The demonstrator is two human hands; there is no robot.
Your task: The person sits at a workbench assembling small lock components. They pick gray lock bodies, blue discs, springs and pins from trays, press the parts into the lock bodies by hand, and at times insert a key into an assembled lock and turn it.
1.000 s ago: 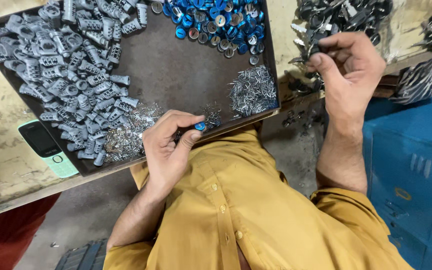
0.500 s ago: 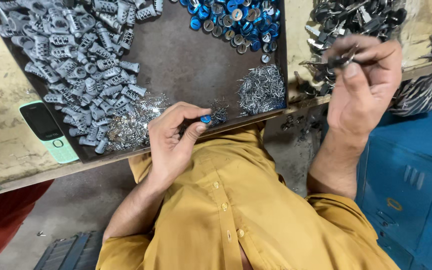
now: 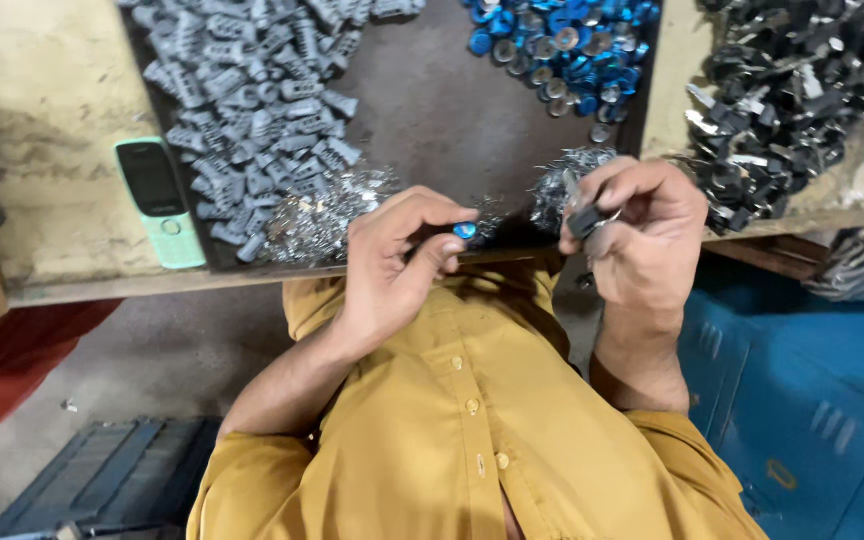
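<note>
Head view: the left hand (image 3: pixel 392 265) pinches a small blue cap (image 3: pixel 465 231) between thumb and forefinger, just above the near edge of the dark tray (image 3: pixel 432 130). The right hand (image 3: pixel 642 235), at three o'clock of it, is closed on a small dark metal part (image 3: pixel 584 220). The cap is round, too small to read a long axis; its blue face seems to look toward two o'clock. The dark part's length runs roughly from seven to one o'clock. The likely risk: a fingertip grip this slight could let the cap slip off the edge, into the lap of the mustard shirt (image 3: pixel 472 440). Grey plastic pieces (image 3: pixel 252 100) lie at eleven o'clock, blue caps (image 3: pixel 567 45) at one, and a green phone (image 3: pixel 160 200) at nine.
</note>
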